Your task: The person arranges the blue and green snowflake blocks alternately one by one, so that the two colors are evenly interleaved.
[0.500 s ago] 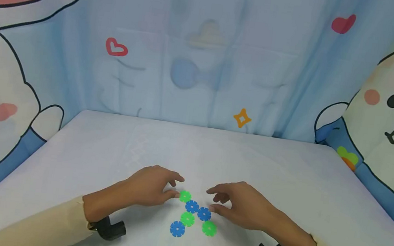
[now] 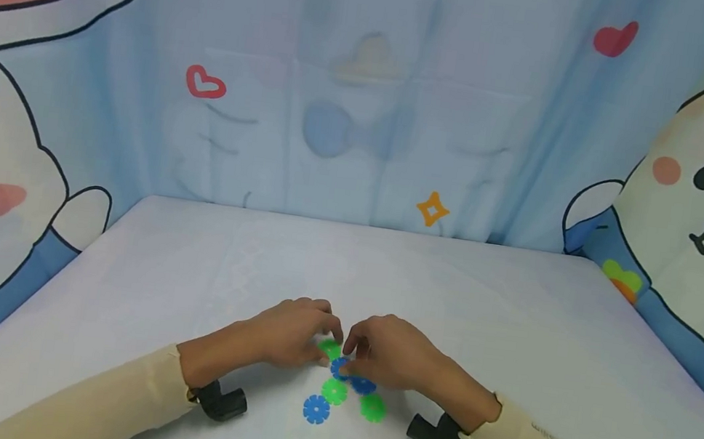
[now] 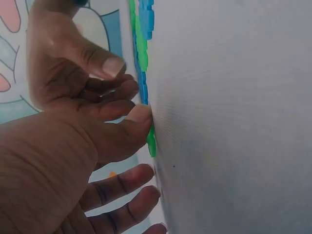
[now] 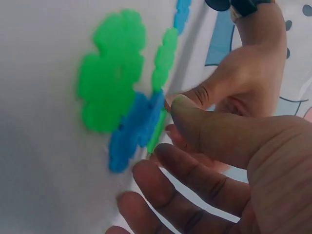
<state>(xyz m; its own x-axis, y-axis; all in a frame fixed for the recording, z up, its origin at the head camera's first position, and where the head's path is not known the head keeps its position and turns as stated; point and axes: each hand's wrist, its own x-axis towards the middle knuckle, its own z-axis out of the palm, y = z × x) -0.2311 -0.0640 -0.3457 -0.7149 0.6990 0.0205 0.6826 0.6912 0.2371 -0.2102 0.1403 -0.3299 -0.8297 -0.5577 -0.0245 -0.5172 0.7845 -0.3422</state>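
Observation:
Several green and blue notched plastic discs, like snowflake building pieces, lie flat in a loose cluster on the table. My left hand [image 2: 293, 333] is at the farthest green disc [image 2: 329, 348]. In the left wrist view, its thumb [image 3: 139, 117] overlaps that disc, with the fingers spread just past its edge. My right hand [image 2: 398, 353] hangs over a blue disc [image 2: 337, 368], thumb and bent fingers apart. A second blue disc [image 2: 363, 386] is partly hidden under it. Nearer me lie a green disc [image 2: 334, 392], another green disc [image 2: 373, 408] and a blue disc [image 2: 316, 409].
A white-covered table [image 2: 223, 248] spreads out around the discs. Behind it hangs a light blue curtain [image 2: 366, 104] printed with cartoon animals and hearts. Each wrist carries a black camera mount, one [image 2: 222, 403] on the left and one [image 2: 434, 433] on the right.
Both hands have moved inward toward each other. The left thumb and fingers have come around the far green disc, and the right hand has come over the blue discs. The discs stay put.

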